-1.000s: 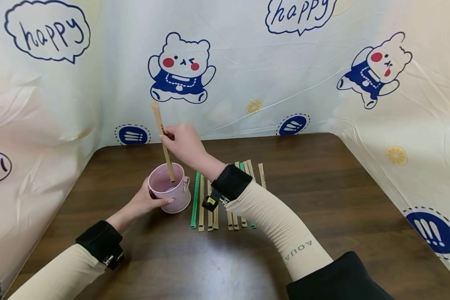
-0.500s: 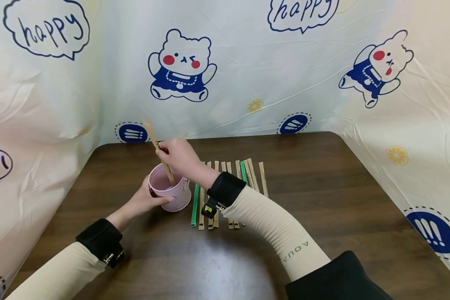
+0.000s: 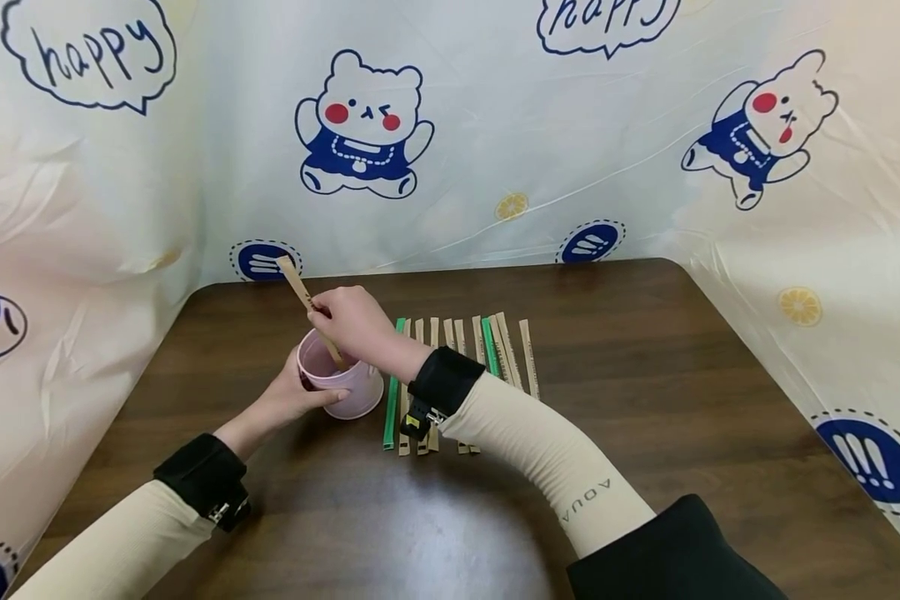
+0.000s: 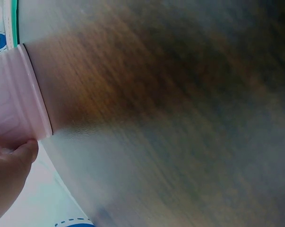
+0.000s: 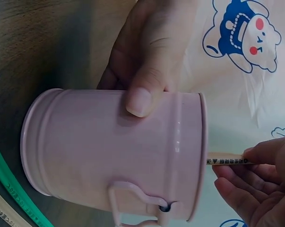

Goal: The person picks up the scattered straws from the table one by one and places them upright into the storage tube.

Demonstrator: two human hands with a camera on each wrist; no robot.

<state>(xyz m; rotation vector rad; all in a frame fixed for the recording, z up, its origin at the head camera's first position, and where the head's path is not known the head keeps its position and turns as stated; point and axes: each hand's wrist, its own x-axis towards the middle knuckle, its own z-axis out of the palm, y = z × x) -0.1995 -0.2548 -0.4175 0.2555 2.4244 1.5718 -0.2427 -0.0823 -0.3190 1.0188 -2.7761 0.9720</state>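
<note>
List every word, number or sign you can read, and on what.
"happy": twice, in speech bubbles on the pale printed backdrop, once cut off.
"!!!": on the backdrop's blue ovals.
"AQUA": upside down, on the cream right sleeve.
Too small or blurred: print on the flat tan strip in the right hand, bar a triangle sign, and on the loose green and tan strips.

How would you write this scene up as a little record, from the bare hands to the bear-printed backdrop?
Left hand: grips the pink, round, glossy bucket
Right hand: pinches one flat tan strip, slanted, lower end inside the bucket
Surface: dark brown wood-grain table
On it: more flat tan strips and flat green strips, in a row, partly hidden
Backdrop: pale sheet with blue-outlined bears
</note>
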